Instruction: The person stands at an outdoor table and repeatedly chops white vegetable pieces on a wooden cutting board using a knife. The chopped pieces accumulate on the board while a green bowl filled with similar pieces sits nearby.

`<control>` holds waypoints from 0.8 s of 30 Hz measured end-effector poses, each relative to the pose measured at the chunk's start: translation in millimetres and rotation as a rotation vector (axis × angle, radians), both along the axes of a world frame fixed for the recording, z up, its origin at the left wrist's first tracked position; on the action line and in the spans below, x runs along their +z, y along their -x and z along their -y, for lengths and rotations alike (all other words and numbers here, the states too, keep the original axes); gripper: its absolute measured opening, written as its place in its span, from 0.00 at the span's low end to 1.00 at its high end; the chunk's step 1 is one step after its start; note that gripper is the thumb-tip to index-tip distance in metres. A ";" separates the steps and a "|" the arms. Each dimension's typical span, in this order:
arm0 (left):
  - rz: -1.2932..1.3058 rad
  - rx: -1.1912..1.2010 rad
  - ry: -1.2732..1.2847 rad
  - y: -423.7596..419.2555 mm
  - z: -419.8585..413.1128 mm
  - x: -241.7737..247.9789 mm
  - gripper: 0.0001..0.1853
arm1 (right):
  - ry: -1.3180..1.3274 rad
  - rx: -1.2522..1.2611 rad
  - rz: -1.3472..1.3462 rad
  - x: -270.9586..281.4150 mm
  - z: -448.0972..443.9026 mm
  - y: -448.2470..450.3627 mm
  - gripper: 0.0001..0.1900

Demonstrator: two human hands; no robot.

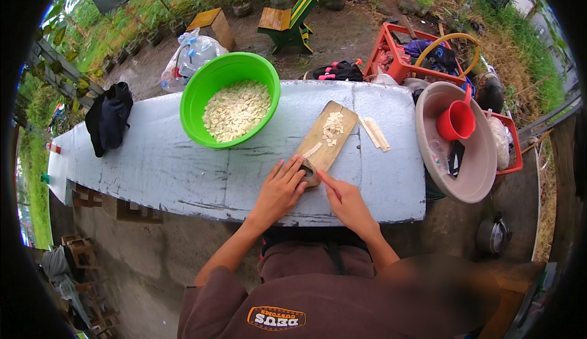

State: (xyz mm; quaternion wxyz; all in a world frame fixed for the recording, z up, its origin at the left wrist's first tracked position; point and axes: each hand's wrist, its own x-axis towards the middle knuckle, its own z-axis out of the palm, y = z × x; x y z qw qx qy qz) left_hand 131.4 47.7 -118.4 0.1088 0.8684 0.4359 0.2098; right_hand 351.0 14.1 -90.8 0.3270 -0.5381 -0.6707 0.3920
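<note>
My left hand lies with its fingers together on the near end of a wooden cutting board. A thin pale strip sticks out from beneath its fingertips. My right hand grips the red handle of what looks like a knife, by the board's near right edge; the blade is mostly hidden. Small cut pale pieces are heaped on the board's far half. Right of the board lie several longer pale strips. A bright green plastic basin, up and left, holds many cut pieces.
At the table's right end, a beige basin leans, holding a red dipper. Behind it stands a red crate of mixed items. A dark cloth item lies left. Beyond the table are a bagful of plastic bottles and a wooden seat.
</note>
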 end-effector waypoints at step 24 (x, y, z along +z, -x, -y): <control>0.011 -0.288 -0.069 -77.2 -132.0 -13.0 0.36 | -0.187 -0.464 0.020 -29.1 9.3 -111.5 0.21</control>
